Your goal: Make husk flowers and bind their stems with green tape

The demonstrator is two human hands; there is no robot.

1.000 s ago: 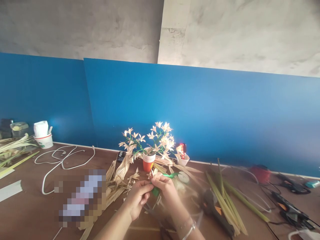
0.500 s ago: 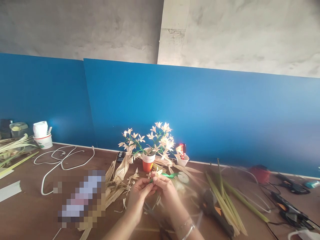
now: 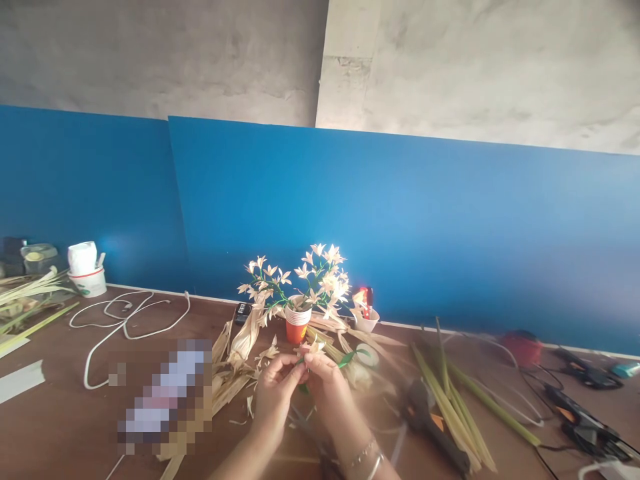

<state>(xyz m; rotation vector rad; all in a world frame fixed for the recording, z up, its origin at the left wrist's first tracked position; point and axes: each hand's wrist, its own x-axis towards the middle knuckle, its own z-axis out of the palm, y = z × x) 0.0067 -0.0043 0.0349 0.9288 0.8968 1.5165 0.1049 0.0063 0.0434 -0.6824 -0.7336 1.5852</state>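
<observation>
My left hand (image 3: 274,395) and my right hand (image 3: 325,387) meet over the brown table (image 3: 65,413), fingertips pinched together on a small cream paper flower (image 3: 314,347) with a green stem. A strip of green tape (image 3: 347,359) trails from it to the right toward a tape roll (image 3: 369,354). Just beyond my hands stands an orange paper cup (image 3: 297,325) filled with a bunch of finished cream flowers (image 3: 300,277) on green stems. My right wrist wears a bracelet.
Dried husk leaves (image 3: 240,360) lie left of my hands. A black glue gun (image 3: 430,420) and long green stalks (image 3: 460,400) lie to the right. A white cable (image 3: 120,320), a white cup (image 3: 87,280), a small cup (image 3: 365,319) and more tools (image 3: 580,417) sit around.
My hands have risen slightly and drawn together on the flower stem. The green tape strip has shifted from lying level to slanting down toward my right hand.
</observation>
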